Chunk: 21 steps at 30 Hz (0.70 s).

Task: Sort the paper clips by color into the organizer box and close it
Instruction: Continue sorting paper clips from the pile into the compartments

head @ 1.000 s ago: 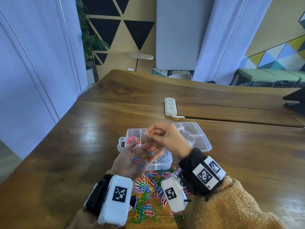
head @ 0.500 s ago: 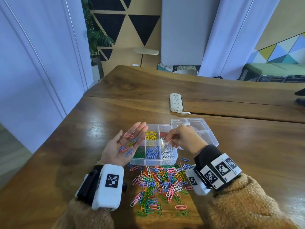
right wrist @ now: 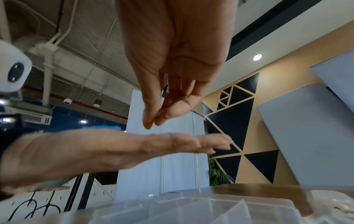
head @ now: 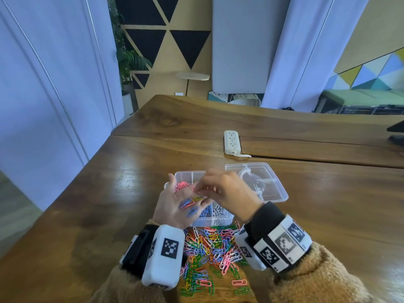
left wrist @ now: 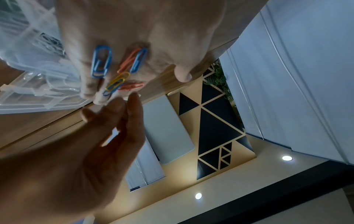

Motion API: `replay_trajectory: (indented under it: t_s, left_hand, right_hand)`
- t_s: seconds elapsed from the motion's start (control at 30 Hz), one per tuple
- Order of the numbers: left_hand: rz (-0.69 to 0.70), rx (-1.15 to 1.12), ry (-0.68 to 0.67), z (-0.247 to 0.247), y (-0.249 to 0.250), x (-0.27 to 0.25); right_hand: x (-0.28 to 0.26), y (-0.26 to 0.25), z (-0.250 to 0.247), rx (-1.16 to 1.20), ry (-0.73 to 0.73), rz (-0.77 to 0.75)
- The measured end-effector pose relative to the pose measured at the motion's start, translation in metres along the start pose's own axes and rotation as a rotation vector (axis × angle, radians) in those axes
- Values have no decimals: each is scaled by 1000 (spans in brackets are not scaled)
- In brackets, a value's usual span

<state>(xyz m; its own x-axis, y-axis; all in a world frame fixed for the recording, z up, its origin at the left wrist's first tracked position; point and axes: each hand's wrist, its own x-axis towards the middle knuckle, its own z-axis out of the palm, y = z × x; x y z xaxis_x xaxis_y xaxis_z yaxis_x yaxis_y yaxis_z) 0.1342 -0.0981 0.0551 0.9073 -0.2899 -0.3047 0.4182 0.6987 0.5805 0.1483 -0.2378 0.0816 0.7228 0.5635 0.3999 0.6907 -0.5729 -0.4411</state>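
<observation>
Left hand [head: 175, 204] lies palm up and flat, fingers straight, over the near-left part of the box [head: 215, 219]. On its palm and fingers lie loose clips [left wrist: 118, 69]: blue, salmon and one yellow (count from the left wrist view: about six, partly overlapping).

Right hand [head: 227, 191] reaches across from the right, thumb and fingertips [right wrist: 151, 121] brought together just above the left hand's fingers. Whether a clip sits in that pinch cannot be told; the head view is blurred there.

Box stands open on the table [head: 109, 204], directly under both hands. Pink clips [head: 181, 185] show in a far compartment beyond the left fingers, blue and white ones in near compartments below the palm. Lid [head: 258, 182] lies open, beyond the right hand.

Unsorted pile [head: 212, 248] of mixed colours lies between the two wrists, nearer the person than the box.

A power strip [head: 232, 142] lies farther off, past the lid.
</observation>
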Motion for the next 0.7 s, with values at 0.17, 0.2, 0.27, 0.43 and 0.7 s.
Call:
replay_trajectory:
  t_s: [0.17,0.2,0.27,0.43,0.7]
  left_hand:
    - [33,219,220,-6,2,4]
    - [40,226,225,-6,3,4]
    - [11,163,149,-3,4,4]
    - [-93,-78,-118,-8,1,3]
    - [-40,-232,-40,-34,2,19]
  right_hand:
    - [-3,0,6,-76,-24,-20]
    - [-2,0,5,-84,-14,-35]
    - [0,0,3,-79,-21,-45]
    - [2,0,2,111,-32,106]
    - [20,27,0,373,115,415]
